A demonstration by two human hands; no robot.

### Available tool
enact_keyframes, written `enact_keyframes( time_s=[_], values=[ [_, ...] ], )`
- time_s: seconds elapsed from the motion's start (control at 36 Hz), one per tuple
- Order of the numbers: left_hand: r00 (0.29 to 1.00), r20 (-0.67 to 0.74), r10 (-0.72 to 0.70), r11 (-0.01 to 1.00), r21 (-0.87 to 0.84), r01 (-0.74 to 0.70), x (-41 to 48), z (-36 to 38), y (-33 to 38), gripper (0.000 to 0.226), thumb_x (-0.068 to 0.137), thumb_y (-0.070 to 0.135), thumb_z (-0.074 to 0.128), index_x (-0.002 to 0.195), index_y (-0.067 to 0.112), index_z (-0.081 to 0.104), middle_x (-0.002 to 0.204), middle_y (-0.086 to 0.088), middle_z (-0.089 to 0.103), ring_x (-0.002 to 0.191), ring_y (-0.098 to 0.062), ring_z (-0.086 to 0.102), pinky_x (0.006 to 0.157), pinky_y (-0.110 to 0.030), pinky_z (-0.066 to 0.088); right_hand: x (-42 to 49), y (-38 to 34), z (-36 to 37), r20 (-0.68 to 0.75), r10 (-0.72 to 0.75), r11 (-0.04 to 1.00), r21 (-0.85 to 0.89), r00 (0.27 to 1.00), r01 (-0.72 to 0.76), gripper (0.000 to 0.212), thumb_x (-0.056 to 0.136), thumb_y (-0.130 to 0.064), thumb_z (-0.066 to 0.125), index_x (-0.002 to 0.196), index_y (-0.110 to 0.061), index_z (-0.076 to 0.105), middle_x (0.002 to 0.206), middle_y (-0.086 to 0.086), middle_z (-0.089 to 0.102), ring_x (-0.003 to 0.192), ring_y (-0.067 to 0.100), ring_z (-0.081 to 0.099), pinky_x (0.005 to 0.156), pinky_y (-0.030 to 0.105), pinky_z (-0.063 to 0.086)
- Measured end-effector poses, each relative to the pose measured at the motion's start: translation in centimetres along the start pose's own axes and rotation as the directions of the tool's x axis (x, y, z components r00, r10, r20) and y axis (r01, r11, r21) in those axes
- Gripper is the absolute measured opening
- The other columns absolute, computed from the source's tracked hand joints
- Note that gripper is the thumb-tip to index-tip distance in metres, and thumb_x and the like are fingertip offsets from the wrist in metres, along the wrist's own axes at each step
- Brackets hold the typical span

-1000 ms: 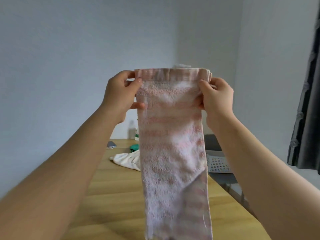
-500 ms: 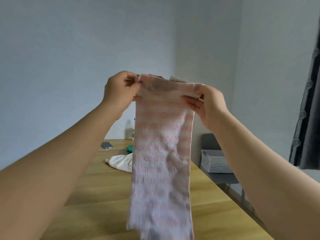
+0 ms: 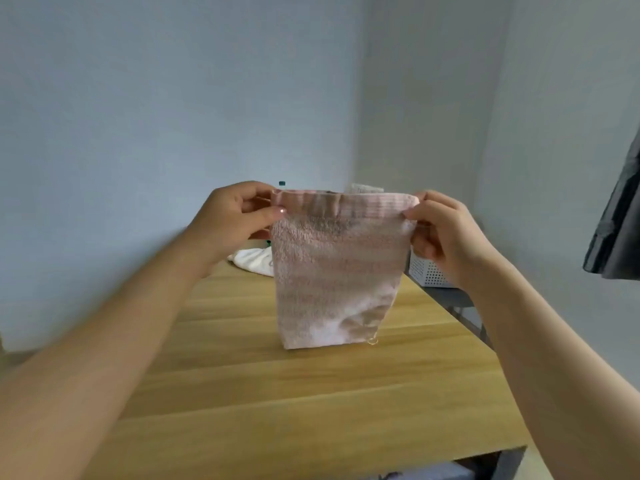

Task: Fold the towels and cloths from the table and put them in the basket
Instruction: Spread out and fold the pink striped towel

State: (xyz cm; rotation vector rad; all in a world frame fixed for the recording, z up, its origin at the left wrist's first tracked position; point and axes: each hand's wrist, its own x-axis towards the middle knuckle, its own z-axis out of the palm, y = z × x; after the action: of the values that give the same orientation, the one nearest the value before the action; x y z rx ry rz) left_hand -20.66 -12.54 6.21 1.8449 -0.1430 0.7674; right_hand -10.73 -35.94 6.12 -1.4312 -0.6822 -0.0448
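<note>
A pink and white striped towel (image 3: 336, 271) hangs doubled over in front of me, its lower edge just touching the wooden table (image 3: 311, 393). My left hand (image 3: 235, 220) pinches its upper left corner between thumb and fingers. My right hand (image 3: 446, 233) pinches the upper right corner. A white cloth (image 3: 252, 259) lies crumpled on the table behind the towel, on the left. The white perforated basket (image 3: 429, 271) stands beyond the table's right edge, partly hidden by my right hand.
The basket rests on a grey surface (image 3: 450, 296) beside the table. A dark curtain (image 3: 620, 230) hangs at the far right. Grey walls close the room behind. A small teal object (image 3: 282, 183) peeks out above the towel's top edge.
The towel hung long before; now it hangs at about half that length, folded over. Both hands have come down lower, and the towel's bottom meets the table.
</note>
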Motion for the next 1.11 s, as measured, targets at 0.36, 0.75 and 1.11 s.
enact_keyframes(
  time_s=[0.36, 0.75, 1.11],
  values=[
    [0.901, 0.055, -0.431, 0.900, -0.038, 0.433, -5.6, 4.1, -12.0, 0.020, 0.087, 0.003, 0.061, 0.085, 0.022, 0.064, 0.076, 0.003, 0.068, 0.067, -0.008, 0.064, 0.071, -0.023, 0.054, -4.2, 12.5, 0.2, -0.114, 0.346, 0.901, -0.234, 0.931, -0.364, 0.025, 0.087, -0.009, 0.056, 0.063, -0.013, 0.050, 0.057, 0.002, 0.039, 0.051, 0.013, 0.034, 0.049, 0.025, 0.028],
    [0.834, -0.144, -0.533, 0.802, 0.229, 0.552, -1.4, 7.4, -22.8, 0.008, 0.091, 0.019, 0.054, 0.084, 0.021, 0.056, 0.089, -0.002, 0.063, 0.080, -0.021, 0.058, 0.077, -0.035, 0.047, 2.9, 22.2, 2.9, -0.219, 0.411, 0.798, -0.384, 0.885, -0.465, 0.017, 0.090, -0.020, 0.052, 0.073, -0.016, 0.051, 0.067, -0.001, 0.049, 0.063, 0.015, 0.045, 0.055, 0.026, 0.036],
    [0.933, -0.115, -0.341, 0.804, 0.478, 0.353, -1.0, 8.3, -25.2, 0.014, 0.097, 0.033, 0.042, 0.098, 0.022, 0.051, 0.077, 0.006, 0.059, 0.049, -0.015, 0.041, 0.051, -0.026, 0.030, 1.7, 24.8, 2.7, -0.259, 0.159, 0.788, -0.549, 0.953, -0.280, 0.013, 0.095, -0.025, 0.048, 0.086, -0.018, 0.054, 0.067, -0.007, 0.053, 0.060, 0.006, 0.046, 0.051, 0.021, 0.035]
  ],
)
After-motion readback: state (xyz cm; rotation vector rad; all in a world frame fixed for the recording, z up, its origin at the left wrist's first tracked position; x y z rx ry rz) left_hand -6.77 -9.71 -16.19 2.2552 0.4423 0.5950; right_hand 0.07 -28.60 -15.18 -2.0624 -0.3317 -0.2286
